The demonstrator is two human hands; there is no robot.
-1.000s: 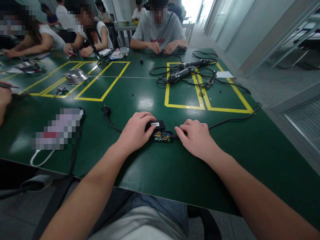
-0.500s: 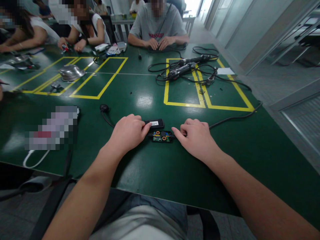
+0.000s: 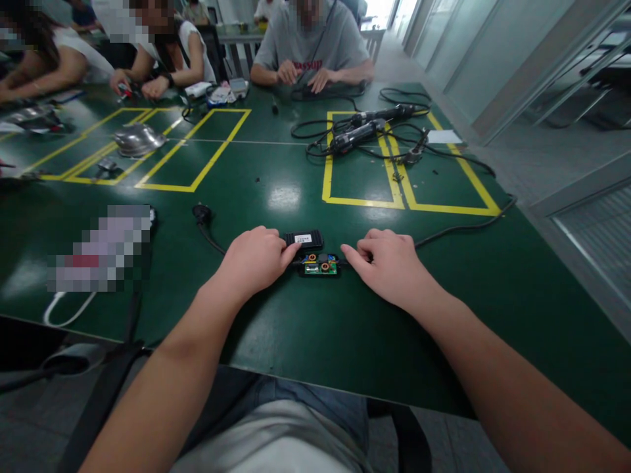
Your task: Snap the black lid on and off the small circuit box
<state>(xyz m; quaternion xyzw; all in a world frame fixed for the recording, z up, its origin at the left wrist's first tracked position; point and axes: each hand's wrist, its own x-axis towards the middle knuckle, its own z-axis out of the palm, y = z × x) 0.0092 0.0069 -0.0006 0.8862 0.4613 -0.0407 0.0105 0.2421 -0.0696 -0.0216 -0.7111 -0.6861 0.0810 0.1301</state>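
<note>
An opened black power adapter point(image 3: 319, 264) lies on the green table point(image 3: 345, 328), its circuit board with copper coils showing. Its black lid point(image 3: 304, 238) with a white label rests just behind it. My left hand point(image 3: 256, 259) is curled, fingertips touching the lid and the adapter's left end. My right hand point(image 3: 389, 264) is curled at the adapter's right end, fingers pinched where the black cable point(image 3: 458, 228) leaves it. What those fingers hold is hidden.
A plug point(image 3: 202, 213) on a black cord lies left of my hands. Two electric screwdrivers point(image 3: 359, 135) with tangled cables sit in a yellow taped box. A metal part point(image 3: 138, 139) lies far left. Several people sit at the far side.
My left hand has slid left off the lid, uncovering it. The adapter shifted a little between both hands, and the view tilted slightly.
</note>
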